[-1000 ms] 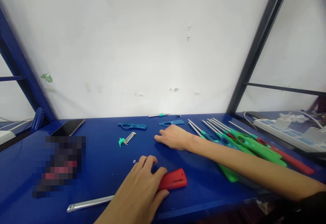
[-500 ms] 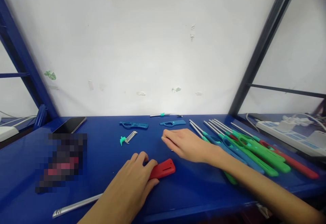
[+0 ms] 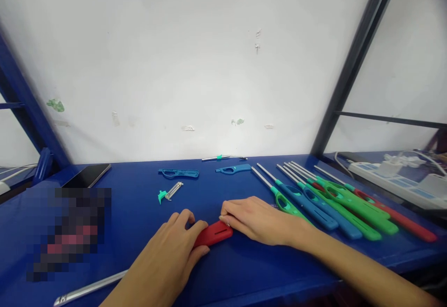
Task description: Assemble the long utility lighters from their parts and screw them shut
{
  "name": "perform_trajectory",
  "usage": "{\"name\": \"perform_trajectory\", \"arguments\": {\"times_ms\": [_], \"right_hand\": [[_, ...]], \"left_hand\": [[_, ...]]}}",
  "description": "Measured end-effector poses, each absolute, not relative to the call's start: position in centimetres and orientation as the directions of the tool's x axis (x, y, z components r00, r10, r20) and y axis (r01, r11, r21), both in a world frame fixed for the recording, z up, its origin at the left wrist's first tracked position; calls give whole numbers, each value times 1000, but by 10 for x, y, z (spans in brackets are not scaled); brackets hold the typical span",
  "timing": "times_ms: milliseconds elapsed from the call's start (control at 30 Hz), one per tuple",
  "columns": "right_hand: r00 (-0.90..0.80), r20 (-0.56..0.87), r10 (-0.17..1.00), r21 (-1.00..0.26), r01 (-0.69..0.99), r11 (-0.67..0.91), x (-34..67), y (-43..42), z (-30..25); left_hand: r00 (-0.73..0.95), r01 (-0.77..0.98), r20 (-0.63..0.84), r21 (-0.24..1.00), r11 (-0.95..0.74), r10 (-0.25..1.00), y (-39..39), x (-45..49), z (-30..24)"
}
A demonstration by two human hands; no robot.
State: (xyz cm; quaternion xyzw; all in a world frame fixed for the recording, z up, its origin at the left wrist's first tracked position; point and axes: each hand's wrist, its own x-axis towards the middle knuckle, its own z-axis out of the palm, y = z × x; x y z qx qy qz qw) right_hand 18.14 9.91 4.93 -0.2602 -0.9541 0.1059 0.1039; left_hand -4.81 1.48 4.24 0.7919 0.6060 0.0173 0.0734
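My left hand [image 3: 178, 246] is closed round a red long-nosed lighter [image 3: 218, 233]. Its slotted handle end points right, and its metal tube [image 3: 94, 286] comes out under my wrist toward the lower left. At the handle's end, my right hand [image 3: 254, 218] has its fingertips pinched together, touching or nearly touching the red plastic. A tiny pale glint shows at those fingertips, too small to name. Beyond my hands lie two blue lighter shell halves [image 3: 179, 173] [image 3: 233, 169], a clear fuel tank [image 3: 173, 190] with a green trigger piece [image 3: 162, 196], and a thin metal tube [image 3: 214, 158] with a green part.
Several finished-looking lighters in green, blue and red [image 3: 321, 209] lie fanned out on the right of the blue table [image 3: 132, 232]. A phone [image 3: 87, 175] and a blurred-out item [image 3: 70, 232] are at the left. A power strip [image 3: 394, 181] sits beyond the right post.
My right hand has come down and toward me, from above the table to the red lighter's handle end. My left hand keeps its hold. The whole view has shifted slightly.
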Motion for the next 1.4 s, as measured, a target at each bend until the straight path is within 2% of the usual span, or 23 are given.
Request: {"name": "perform_trajectory", "arguments": {"times_ms": [533, 1033, 1400], "right_hand": [[-818, 161, 553, -263, 504, 822, 177, 103, 39], [-819, 172, 548, -260, 498, 827, 175, 105, 34], [-806, 181, 564, -314, 496, 809, 176, 104, 35]], "left_hand": [[279, 958, 44, 61, -281, 959, 16, -50, 30], [289, 955, 35, 64, -291, 957, 16, -49, 32], [286, 956, 41, 62, -288, 957, 15, -48, 33]]}}
